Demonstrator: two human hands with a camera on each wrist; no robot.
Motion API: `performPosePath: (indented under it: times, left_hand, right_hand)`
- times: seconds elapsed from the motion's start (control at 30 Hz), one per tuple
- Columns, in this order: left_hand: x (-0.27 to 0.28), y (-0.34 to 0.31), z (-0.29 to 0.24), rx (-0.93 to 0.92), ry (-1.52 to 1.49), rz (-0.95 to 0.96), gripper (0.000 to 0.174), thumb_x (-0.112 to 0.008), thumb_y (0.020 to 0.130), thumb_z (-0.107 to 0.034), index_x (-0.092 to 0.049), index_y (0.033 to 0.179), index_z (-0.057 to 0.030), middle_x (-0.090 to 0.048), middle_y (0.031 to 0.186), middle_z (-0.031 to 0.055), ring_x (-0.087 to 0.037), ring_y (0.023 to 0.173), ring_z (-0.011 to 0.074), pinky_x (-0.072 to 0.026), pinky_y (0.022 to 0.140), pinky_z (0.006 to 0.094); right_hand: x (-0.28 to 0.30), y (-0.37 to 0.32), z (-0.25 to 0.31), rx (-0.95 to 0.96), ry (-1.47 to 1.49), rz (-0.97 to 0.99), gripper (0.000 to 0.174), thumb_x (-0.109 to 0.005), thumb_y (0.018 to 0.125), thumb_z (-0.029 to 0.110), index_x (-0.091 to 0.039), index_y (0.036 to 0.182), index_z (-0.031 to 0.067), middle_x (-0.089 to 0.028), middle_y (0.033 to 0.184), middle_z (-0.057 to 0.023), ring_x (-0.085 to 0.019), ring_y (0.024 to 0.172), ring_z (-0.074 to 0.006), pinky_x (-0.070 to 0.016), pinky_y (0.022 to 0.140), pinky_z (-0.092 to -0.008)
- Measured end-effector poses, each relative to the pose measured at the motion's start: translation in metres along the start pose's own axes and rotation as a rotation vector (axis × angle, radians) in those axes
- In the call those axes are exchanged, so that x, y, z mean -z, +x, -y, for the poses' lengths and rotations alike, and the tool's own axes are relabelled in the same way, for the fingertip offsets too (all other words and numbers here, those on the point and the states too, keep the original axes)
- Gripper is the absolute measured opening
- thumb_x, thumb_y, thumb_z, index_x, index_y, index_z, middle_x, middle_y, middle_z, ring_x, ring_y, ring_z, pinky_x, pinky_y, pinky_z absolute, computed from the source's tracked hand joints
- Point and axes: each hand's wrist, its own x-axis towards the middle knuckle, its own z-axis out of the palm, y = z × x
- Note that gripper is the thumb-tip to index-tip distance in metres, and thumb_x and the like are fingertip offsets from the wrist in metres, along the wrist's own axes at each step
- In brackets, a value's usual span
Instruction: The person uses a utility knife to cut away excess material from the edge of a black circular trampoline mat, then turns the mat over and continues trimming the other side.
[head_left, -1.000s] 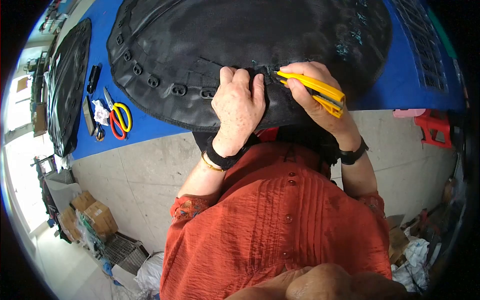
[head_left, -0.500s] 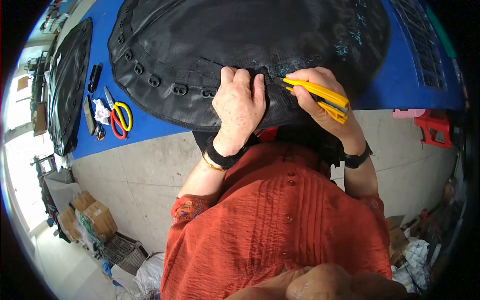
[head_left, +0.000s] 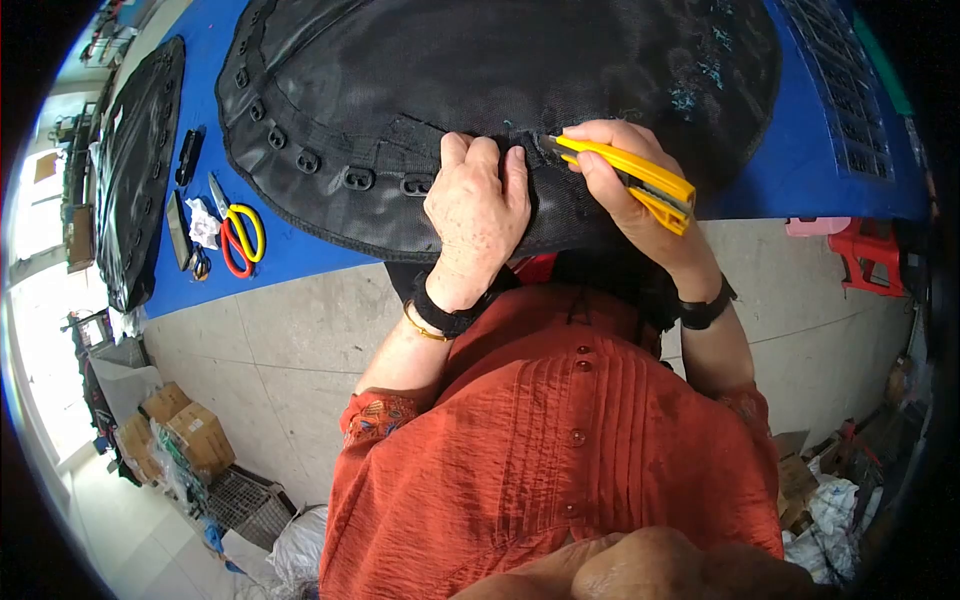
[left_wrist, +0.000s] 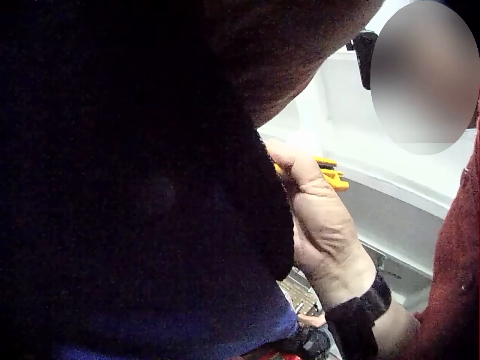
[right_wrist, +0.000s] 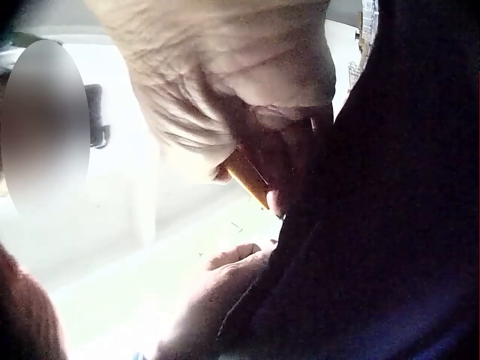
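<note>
A large black mesh piece (head_left: 480, 60) with a row of black plastic eyelets (head_left: 358, 178) along its near left edge lies over the blue table. My left hand (head_left: 470, 210) grips the near part of it, fingers bent and thumb alongside. Just right of that thumb, my right hand (head_left: 622, 205) holds yellow thread snips (head_left: 655, 178), their dark blades (head_left: 548, 146) pointing left at the cloth. Blue-green thread bits (head_left: 683, 100) are scattered on the piece. In the left wrist view the snips stick out behind the right hand (left_wrist: 322, 217); dark cloth hides the left fingers.
To the left on the blue table (head_left: 205, 290) lie scissors (head_left: 258, 235) with red and yellow handles, a crumpled white scrap (head_left: 203, 225) and a black tool (head_left: 188, 155). Another black piece (head_left: 140, 180) is further left. A clear gridded item (head_left: 850, 100) lies at the right.
The right hand draws the snips back to the right, then brings the blades left again beside the left thumb. The left hand stays in place on the black piece.
</note>
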Motion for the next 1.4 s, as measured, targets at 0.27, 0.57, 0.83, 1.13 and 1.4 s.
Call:
performPosePath:
  times: [0.27,0.57,0.83,1.13,1.4]
  left_hand:
    - [0.000,0.000,0.001,-0.010,-0.010,-0.007,0.024,-0.074,0.097,-0.023,-0.066,0.089,-0.0022,-0.065,0.104,0.0186,-0.070,0.080,0.0405,-0.0578,0.068,0.0494]
    - [0.001,0.000,-0.002,0.026,-0.001,0.018,0.024,-0.074,0.097,-0.024,-0.066,0.089,-0.0029,-0.065,0.103,0.0179,-0.070,0.079,0.0403,-0.0575,0.067,0.0497]
    - [0.000,0.000,-0.001,0.014,0.001,-0.009,0.024,-0.074,0.097,-0.024,-0.066,0.089,-0.0027,-0.065,0.103,0.0183,-0.070,0.079,0.0413,-0.0573,0.068,0.0502]
    - [0.000,-0.001,-0.002,0.004,-0.002,-0.027,0.025,-0.075,0.097,-0.024,-0.066,0.089,-0.0024,-0.065,0.102,0.0183,-0.070,0.079,0.0407,-0.0574,0.068,0.0497]
    - [0.000,0.000,-0.001,-0.009,0.006,-0.014,0.024,-0.073,0.099,-0.023,-0.066,0.087,-0.0026,-0.065,0.101,0.0175,-0.069,0.078,0.0395,-0.0571,0.067,0.0493]
  right_hand:
    - [-0.005,0.002,-0.007,-0.010,-0.008,0.017,0.020,-0.068,0.102,0.021,-0.069,0.119,0.0099,-0.075,0.114,-0.0059,-0.072,0.104,-0.0277,-0.0497,0.097,-0.0400]
    - [-0.003,0.003,-0.008,0.039,-0.042,0.023,0.020,-0.069,0.102,0.025,-0.069,0.117,0.0115,-0.076,0.110,-0.0066,-0.073,0.098,-0.0288,-0.0505,0.096,-0.0404]
    - [0.009,-0.001,0.002,0.107,-0.182,0.043,0.019,-0.069,0.102,0.026,-0.069,0.115,0.0113,-0.077,0.103,-0.0076,-0.073,0.094,-0.0294,-0.0507,0.097,-0.0409]
    - [0.013,-0.008,0.005,0.114,-0.200,0.031,0.018,-0.070,0.102,0.025,-0.070,0.114,0.0113,-0.077,0.102,-0.0072,-0.072,0.094,-0.0290,-0.0506,0.099,-0.0416]
    - [0.013,-0.006,0.005,0.108,-0.175,0.037,0.019,-0.070,0.102,0.023,-0.070,0.116,0.0107,-0.077,0.101,-0.0070,-0.072,0.095,-0.0281,-0.0510,0.097,-0.0403]
